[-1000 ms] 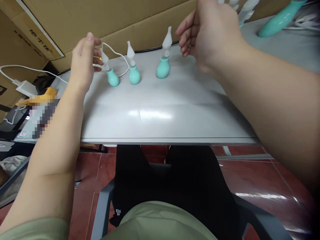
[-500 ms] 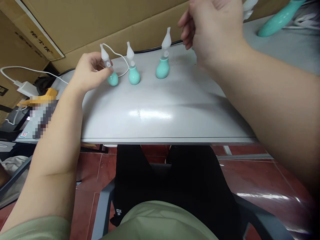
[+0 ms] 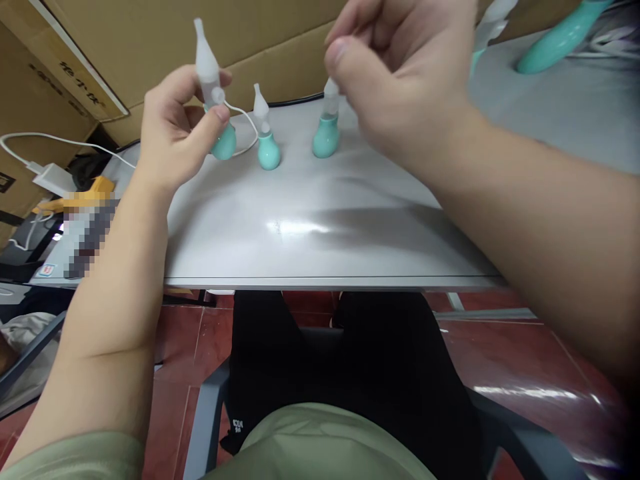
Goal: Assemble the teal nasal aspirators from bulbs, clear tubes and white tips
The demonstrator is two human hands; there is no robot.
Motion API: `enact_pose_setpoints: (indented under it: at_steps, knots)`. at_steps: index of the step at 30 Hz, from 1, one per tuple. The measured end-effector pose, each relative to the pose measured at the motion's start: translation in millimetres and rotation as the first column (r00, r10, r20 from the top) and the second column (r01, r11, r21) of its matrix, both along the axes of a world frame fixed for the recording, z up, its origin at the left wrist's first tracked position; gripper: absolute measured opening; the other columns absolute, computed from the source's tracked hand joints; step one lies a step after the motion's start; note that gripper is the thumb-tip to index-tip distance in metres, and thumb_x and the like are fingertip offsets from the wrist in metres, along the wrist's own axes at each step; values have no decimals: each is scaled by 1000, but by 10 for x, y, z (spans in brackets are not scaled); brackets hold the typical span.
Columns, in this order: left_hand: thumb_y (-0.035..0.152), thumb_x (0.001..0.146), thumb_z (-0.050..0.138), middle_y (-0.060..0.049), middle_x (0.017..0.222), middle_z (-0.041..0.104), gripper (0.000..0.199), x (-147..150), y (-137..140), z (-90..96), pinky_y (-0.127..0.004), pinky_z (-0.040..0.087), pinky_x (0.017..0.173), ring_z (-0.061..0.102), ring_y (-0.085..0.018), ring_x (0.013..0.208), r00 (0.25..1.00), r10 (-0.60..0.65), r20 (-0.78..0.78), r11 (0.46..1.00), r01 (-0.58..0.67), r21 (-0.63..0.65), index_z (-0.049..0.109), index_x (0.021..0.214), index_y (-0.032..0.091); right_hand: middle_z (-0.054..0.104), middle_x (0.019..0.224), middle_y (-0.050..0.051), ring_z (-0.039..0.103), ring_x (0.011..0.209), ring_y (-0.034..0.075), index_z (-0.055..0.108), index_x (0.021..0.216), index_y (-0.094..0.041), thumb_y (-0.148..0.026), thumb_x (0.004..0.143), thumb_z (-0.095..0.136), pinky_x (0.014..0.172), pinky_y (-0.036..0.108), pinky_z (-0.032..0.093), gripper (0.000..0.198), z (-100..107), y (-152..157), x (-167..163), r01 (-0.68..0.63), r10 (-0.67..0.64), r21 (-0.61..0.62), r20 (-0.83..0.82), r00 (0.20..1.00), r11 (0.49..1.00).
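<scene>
My left hand [image 3: 175,120] is closed around a bulb nasal aspirator [image 3: 207,67] with a mint-green bulb and a frosted, pointed tip. It holds the aspirator upright, tip up, above the table. Two similar aspirators stand on the table to its right: a nearer aspirator [image 3: 269,150] and a farther aspirator [image 3: 326,137], whose tip is covered by my right hand. My right hand [image 3: 400,67] hovers in front of that one, its fingers curled in and the thumb close to the index finger. Nothing shows between them. Its upper part is cut off by the frame.
Another aspirator [image 3: 493,27] stands behind my right wrist, partly hidden. Beyond it lies a larger mint-green rounded object [image 3: 555,47]. A cardboard wall [image 3: 280,40] borders the table [image 3: 240,233]. At left are a white charger [image 3: 55,179], cable and yellow object [image 3: 100,190].
My left hand has lifted its aspirator up from the table and towards me. My right hand has moved left, and its thumb has swung into view beside the curled fingers.
</scene>
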State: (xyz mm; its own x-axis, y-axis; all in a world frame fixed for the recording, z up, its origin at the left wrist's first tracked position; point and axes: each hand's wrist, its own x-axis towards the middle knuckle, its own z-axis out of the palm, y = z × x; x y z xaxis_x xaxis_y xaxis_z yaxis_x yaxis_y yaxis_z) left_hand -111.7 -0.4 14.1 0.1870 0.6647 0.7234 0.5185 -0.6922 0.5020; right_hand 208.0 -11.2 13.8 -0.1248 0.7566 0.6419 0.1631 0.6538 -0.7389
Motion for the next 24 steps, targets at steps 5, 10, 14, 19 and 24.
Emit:
enact_pose_setpoints:
  at_steps: [5,10,14,19,24]
  knots:
    - [102,87,91,-11,100,77,68,269,-282,25,-49,57,80,70,-34,99,985,82,-151,996,-77,37,91,101,36,58,94,-4,56,83,17,67,120,-30,-42,100,91,70,31,39,34,-250,45,-212,-397,398,50,-29,917,917]
    - [82,90,95,-12,100,81,49,427,-409,14,-51,61,83,74,-35,99,970,70,-234,994,-87,-65,86,90,35,75,110,0,68,92,21,74,112,-32,-58,91,102,81,37,54,43,-371,5,-361,-518,519,30,-47,854,855]
    - [71,89,99,-9,92,82,40,451,-430,6,-54,65,89,74,-33,91,959,22,-283,991,-58,-119,83,82,35,80,99,0,76,92,21,80,99,-30,-48,101,104,84,36,62,30,-370,-28,-366,-524,524,21,-66,849,852]
    - [79,99,94,-5,88,77,48,417,-408,-12,-46,60,82,69,-27,82,948,-109,-300,980,51,-195,86,95,32,80,87,-4,76,77,11,82,98,-23,-9,113,99,69,21,61,27,-299,13,-318,-423,422,-64,-27,906,904]
    - [83,109,94,-7,97,80,57,377,-429,17,-39,55,71,65,-21,74,934,-256,-250,920,156,-360,86,108,26,83,81,-6,80,72,6,82,97,-22,7,122,79,66,13,64,38,-198,38,-298,-529,524,-146,-69,849,836]
